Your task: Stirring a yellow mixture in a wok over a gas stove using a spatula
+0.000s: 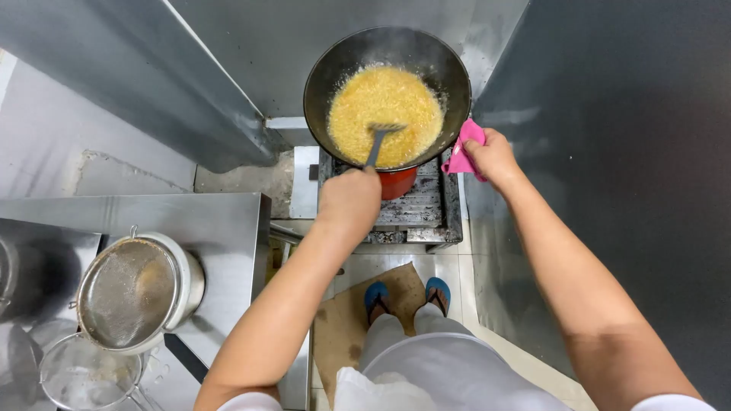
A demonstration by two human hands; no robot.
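A large black wok point(445, 72) sits on a low red burner point(398, 183) and is full of bubbling yellow food in oil point(384, 114). My left hand point(349, 199) grips the handle of a metal spatula point(378, 141) whose slotted head rests in the food. My right hand point(493, 156) holds a pink cloth point(462, 148) against the wok's right rim. My two feet in blue sandals point(406, 295) stand on a piece of cardboard point(343, 323) below the burner.
Steel wall panels point(609, 152) close in the burner on the left, back and right. A steel counter point(221, 228) at the left carries a white pot topped by a mesh strainer point(129, 293). A second strainer point(87, 374) lies lower left.
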